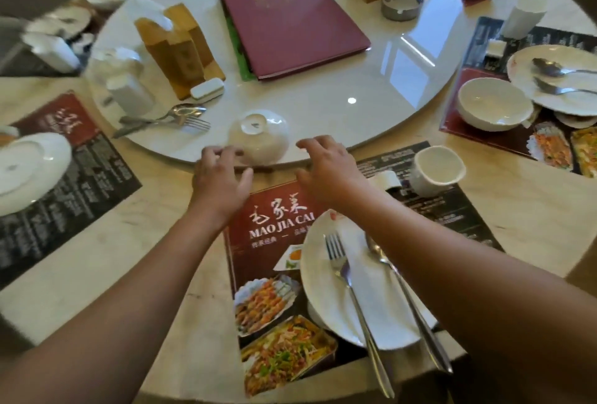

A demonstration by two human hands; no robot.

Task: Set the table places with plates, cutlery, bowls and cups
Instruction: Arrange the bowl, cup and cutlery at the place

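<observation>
A white bowl (260,135) lies upside down at the near edge of the white turntable (323,103). My left hand (219,177) reaches to its left side, fingers loosely curled, fingertips at or just short of the bowl. My right hand (326,171) hovers to its right with fingers spread, holding nothing. In front of me a placemat (268,226) carries a white plate (323,274) with a fork (347,287) and a spoon (403,294) laid on it. A white cup (436,171) stands at the mat's far right.
A dark red menu (294,19), wooden holders (181,48) and a spare fork and spoon (171,119) sit on the turntable. To the right, a placing has a bowl (494,108), a plate (555,80) and a cup (523,16). At left lies a plate (29,171).
</observation>
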